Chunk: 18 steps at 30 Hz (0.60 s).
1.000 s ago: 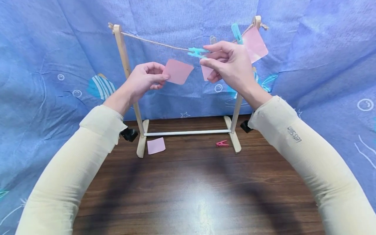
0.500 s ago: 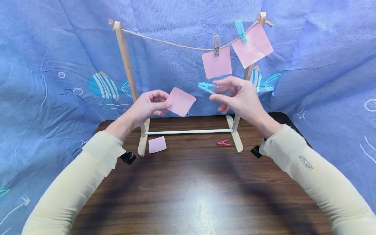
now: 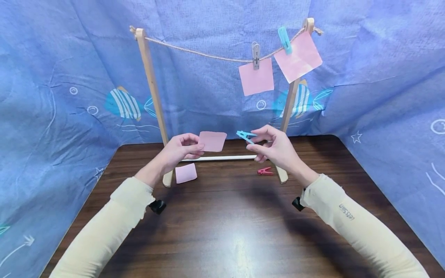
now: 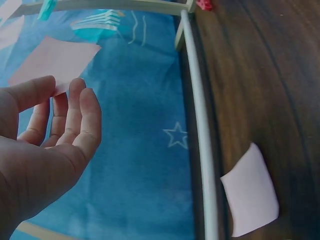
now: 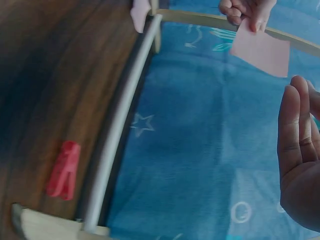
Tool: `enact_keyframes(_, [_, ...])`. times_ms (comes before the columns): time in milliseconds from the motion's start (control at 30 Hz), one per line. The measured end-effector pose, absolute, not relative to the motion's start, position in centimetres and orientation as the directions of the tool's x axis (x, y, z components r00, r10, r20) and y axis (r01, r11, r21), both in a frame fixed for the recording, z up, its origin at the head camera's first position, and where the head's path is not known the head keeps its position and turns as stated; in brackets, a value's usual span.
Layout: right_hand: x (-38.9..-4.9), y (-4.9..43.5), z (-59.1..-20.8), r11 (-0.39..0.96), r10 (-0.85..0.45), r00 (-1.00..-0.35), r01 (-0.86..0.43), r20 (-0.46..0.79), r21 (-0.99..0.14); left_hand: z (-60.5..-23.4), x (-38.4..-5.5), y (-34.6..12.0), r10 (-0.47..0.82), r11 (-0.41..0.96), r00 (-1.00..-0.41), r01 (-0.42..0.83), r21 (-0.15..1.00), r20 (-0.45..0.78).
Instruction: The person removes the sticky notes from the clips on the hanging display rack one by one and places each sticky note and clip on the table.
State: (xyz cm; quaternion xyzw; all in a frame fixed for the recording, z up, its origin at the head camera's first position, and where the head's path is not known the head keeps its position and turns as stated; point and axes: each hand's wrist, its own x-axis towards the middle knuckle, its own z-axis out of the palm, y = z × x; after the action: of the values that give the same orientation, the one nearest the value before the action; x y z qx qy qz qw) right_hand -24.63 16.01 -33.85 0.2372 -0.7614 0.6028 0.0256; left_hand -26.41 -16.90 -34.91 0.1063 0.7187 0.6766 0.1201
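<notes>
Between thumb and fingers, my left hand (image 3: 180,150) pinches the edge of a pink square of paper (image 3: 214,141); the left wrist view also shows this paper (image 4: 57,60). To its right, my right hand (image 3: 274,146) pinches a light blue clothespin (image 3: 245,134) by its handles, with its tip pointing left toward the paper. Paper and clothespin are apart. Above them a twine line (image 3: 201,54) sags between two wooden posts. A grey clothespin (image 3: 256,58) holds one pink paper (image 3: 257,79) on it, and a blue clothespin (image 3: 284,40) holds another pink paper (image 3: 301,58).
On the dark wooden table (image 3: 222,216) lie a pink paper (image 3: 185,173) near the left foot of the stand and a red clothespin (image 3: 265,171) near the right foot. A white rod (image 3: 226,157) joins the feet. A blue patterned cloth (image 3: 208,104) hangs behind.
Both hands have come down from line height to just above the white rod, still holding the paper and the blue clothespin. The hanging papers, hidden before by the right hand, now show fully.
</notes>
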Motion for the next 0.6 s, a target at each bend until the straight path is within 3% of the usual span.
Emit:
enact_keyframes(333, [-25.4, 17.0, -37.6, 0.178, -0.358, -0.908, -0.296, 0.218, -0.938, -39.3, -26.7, -17.0, 0.328, 0.010, -0.942, -0.076, 0.997, -0.075])
enact_keyframes(600, [-26.3, 17.0, -40.6, 0.196, -0.373, -0.920, -0.207, 0.123, -0.958, -42.3, -26.4, -16.7, 0.345, -0.040, -0.923, -0.198, 0.979, -0.173])
